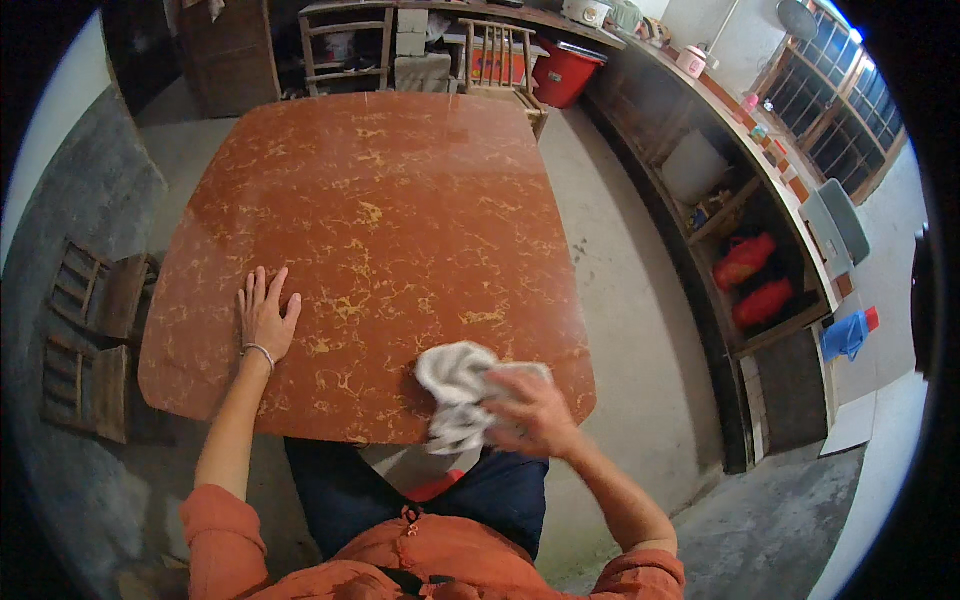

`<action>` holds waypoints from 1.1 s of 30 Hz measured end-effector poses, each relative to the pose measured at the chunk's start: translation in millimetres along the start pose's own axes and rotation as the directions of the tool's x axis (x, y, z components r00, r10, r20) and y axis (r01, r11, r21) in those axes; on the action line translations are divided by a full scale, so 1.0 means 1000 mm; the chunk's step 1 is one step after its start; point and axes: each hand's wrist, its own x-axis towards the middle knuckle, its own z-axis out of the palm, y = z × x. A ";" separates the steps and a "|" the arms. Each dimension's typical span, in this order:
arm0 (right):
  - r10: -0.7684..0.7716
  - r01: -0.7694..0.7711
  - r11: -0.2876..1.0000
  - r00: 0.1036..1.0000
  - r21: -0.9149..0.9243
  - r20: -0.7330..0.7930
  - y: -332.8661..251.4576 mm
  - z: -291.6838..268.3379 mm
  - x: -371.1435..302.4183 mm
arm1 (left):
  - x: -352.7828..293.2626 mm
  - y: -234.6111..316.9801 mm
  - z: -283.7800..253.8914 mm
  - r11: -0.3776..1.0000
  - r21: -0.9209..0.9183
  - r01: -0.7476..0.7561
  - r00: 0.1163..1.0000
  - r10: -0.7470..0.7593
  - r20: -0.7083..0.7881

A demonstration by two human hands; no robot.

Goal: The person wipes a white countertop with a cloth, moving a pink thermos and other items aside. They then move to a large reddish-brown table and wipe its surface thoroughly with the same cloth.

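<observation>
head view: right hand [532,410] held a cloth [455,375] on the table [380,200]; left hand [267,325] lay flat.
the cloth, grey-white and bunched, was located at the near edge of the table, right of centre, and reached that edge. the right hand was closed over the cloth's right part; motion blur obscured the exact finger positions. the left hand rested palm down on the left part of the tabletop, fingers extended, thumb spread, nothing held; a bracelet [258,352] encircled its wrist. the tabletop was red-brown with yellow veining. two chairs [112,400] stood left of the table. a counter [788,405] ran along the right side; a red bucket [565,75] stood beyond the far right corner.
</observation>
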 end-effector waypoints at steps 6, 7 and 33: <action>0.332 -0.409 0.898 0.870 -0.159 -0.365 0.102 -0.031 0.046 | 0.000 0.018 -0.008 0.999 -0.038 0.004 1.000 -0.002 0.028; 0.352 -0.456 0.873 0.836 -0.174 -0.422 0.114 -0.031 0.068 | 0.001 0.017 -0.009 0.999 -0.040 0.002 1.000 -0.001 0.020; 0.274 -0.318 0.946 0.885 -0.060 -0.377 0.089 0.027 0.167 | 0.001 0.015 -0.013 0.999 -0.047 0.010 0.999 -0.008 0.037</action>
